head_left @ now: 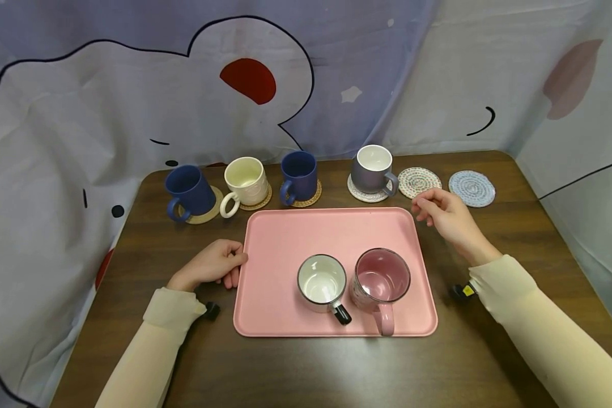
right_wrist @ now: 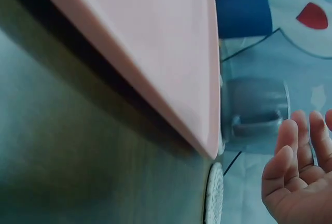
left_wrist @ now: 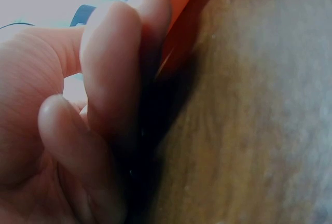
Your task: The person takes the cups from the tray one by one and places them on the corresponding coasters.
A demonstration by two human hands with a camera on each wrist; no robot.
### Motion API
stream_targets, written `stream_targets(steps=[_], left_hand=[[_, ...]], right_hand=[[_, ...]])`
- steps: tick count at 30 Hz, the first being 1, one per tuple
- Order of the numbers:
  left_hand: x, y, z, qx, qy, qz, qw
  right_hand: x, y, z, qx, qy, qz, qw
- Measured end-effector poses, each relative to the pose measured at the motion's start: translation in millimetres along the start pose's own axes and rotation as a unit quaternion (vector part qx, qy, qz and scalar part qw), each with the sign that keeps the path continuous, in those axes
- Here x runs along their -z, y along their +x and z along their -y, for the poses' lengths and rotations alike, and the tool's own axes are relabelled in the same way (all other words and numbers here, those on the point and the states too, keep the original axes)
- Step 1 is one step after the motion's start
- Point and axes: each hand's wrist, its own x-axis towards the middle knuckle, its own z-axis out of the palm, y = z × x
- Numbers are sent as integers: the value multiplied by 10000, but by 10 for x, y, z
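Note:
At the left edge of a pink tray [head_left: 280, 238], my left hand [head_left: 211, 263] pinches the rim with its fingers curled; the left wrist view shows the fingers [left_wrist: 111, 63] close up against that edge. On the tray stand a white mug [head_left: 322, 277] with a dark rim and black handle, and a larger pink mug [head_left: 381, 277]. My right hand [head_left: 446, 218] hovers past the tray's far right corner, holding nothing, its fingers loosely bent. Nearest to it are a patterned coaster [head_left: 419, 182] and a grey mug [head_left: 371, 173] with a white inside, standing on a white coaster [head_left: 361, 194].
Along the back of the wooden table [head_left: 336, 374] stand a blue mug [head_left: 191, 190], a cream mug [head_left: 247, 181] and another blue mug [head_left: 299, 175], each on a coaster. A light blue coaster [head_left: 471, 188] lies at the far right. A printed curtain [head_left: 132, 102] hangs behind.

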Motion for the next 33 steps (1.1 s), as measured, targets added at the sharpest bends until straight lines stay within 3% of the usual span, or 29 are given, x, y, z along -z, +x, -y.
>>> stream_targets(steps=[6, 10, 19, 28, 33], left_hand=[[3, 13, -17, 1, 40, -24, 10000], [4, 21, -28, -11, 40, -15, 10000], [13, 29, -32, 16, 60, -6, 10000], [7, 24, -24, 21, 67, -21, 10000], [5, 14, -35, 63, 58, -16, 10000]], right_hand=[[-68, -328, 43, 425, 107, -83, 9990], [-125, -591, 57, 694, -108, -77, 9975], [-360, -1125, 58, 1218, -175, 16, 9924], [-606, -1464, -21, 1958, -490, 207, 9792], [-715, -1563, -65, 2152, -609, 307, 9742]])
